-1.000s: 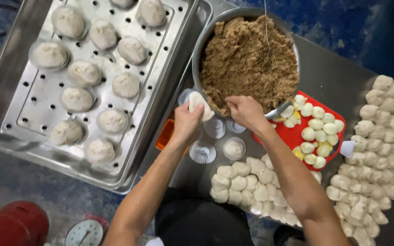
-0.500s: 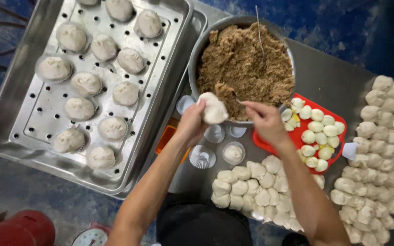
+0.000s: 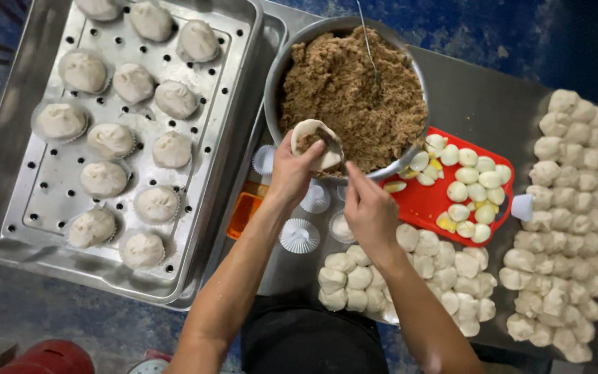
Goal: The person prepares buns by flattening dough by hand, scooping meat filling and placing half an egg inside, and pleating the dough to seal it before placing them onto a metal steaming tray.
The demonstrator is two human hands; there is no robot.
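- While the left hand cups one dough wrapper beside the bowl of brown filling, fingers curled round it,
- the right hand grips one utensil, pressing filling into the wrapper.
- Twelve buns sit on one perforated tray.
- One red tray holds egg pieces.

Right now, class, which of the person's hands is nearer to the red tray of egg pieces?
Right. The right hand hovers just beside the red tray, at its left edge. The left hand is farther left, holding a dough wrapper.

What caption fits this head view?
Left hand cups a dough round as right hand spoons in filling.
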